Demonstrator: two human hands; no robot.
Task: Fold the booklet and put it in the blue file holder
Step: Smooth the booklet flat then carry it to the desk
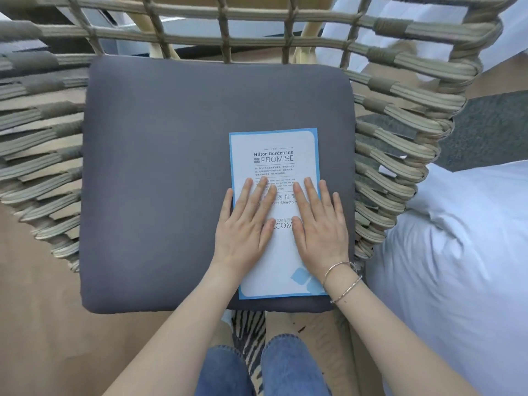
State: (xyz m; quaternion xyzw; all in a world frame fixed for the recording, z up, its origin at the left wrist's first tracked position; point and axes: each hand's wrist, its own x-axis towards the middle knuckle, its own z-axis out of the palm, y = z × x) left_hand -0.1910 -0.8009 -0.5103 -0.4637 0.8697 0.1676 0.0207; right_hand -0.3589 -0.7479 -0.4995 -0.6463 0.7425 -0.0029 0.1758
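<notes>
The booklet (274,167) was laid lengthwise, running away from the person, on the cushion (160,172); the left hand (243,221) and right hand (320,224) were pressed flat on its near half, nothing gripped.

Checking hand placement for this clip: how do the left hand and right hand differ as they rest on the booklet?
The left hand lies over the booklet's left edge, its outer fingers off the paper on the grey cushion; the right hand covers the right edge, little finger just past it. The right wrist wears thin bracelets; the left wrist is bare. Both hands lie flat, palms down, fingers spread, pressing the booklet, side by side without touching.
</notes>
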